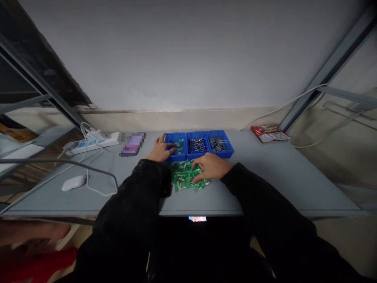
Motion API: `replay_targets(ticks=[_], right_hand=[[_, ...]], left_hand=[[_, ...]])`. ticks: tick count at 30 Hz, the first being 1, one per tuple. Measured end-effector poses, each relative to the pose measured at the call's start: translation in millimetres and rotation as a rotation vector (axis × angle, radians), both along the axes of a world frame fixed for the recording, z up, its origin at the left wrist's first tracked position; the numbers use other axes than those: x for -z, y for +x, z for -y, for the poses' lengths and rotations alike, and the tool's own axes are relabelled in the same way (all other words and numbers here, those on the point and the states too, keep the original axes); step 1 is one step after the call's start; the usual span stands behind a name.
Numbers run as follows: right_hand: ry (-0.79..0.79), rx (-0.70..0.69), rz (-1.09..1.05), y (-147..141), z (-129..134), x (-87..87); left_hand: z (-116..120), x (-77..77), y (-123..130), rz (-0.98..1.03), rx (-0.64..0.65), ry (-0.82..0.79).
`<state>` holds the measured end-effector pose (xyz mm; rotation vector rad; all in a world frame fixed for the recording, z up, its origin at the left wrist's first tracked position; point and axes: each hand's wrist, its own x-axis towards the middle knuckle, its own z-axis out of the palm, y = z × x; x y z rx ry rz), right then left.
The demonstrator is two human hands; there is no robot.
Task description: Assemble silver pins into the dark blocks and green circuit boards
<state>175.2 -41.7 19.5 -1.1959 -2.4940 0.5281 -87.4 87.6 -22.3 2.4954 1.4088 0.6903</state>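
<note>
Right hand point(212, 167) on pile of green packets point(185, 177) just in front of blue tray point(176, 158), fingers loosely curved over pile; grip unclear. Mouse point(74, 182) well left of tray, near table edge. Left hand point(159, 150) at tray's left compartment, fingers curled inside over more green packets point(179, 146); cannot tell if grasping. Middle compartment: metal pins point(196, 146). Right compartment: grey metal pieces point(217, 144). Blurred phone point(132, 144) and power strip point(94, 143) left of tray. Red packet point(270, 133) far right of tray.
</note>
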Motion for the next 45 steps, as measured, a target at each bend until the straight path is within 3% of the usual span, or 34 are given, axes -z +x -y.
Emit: replay_targets(ticks=[3,6,12,16,19,23,30,36,41,45], right_hand=[[-0.096,-0.012,-0.059,0.5,-0.1,-4.2],[-0.15,-0.037,-0.161,5.6,-1.8,-5.2],[-0.295,-0.053,-0.493,19.9,-7.0,-9.0],[-0.104,0.118,-0.774,20.6,-8.7,-10.9],[0.105,0.232,-0.882,16.7,-8.0,-7.1],[0.259,0.246,-0.786,12.7,-6.2,0.1],[0.435,0.148,-0.519,12.8,-12.0,7.2],[0.479,0.118,-0.52,12.0,-14.1,9.7],[0.533,0.102,-0.529,10.7,-12.3,10.7],[0.542,0.146,-0.458,12.2,-14.6,17.4]], left_hand=[[4.9,-5.6,1.3,0.078,0.001,0.047],[18.2,-21.0,8.0,0.12,-0.005,0.164],[51.0,-53.1,27.6,0.349,0.138,0.3],[63.4,-55.0,40.3,0.457,0.399,0.191],[69.0,-49.2,51.2,0.458,0.445,0.145],[73.6,-42.4,59.7,0.341,0.418,0.181],[77.2,-41.0,58.5,0.384,0.367,0.292],[77.3,-37.5,58.8,0.368,0.387,0.355],[79.1,-37.2,59.0,0.427,0.31,0.405],[77.6,-34.6,58.1,0.43,0.321,0.387]])
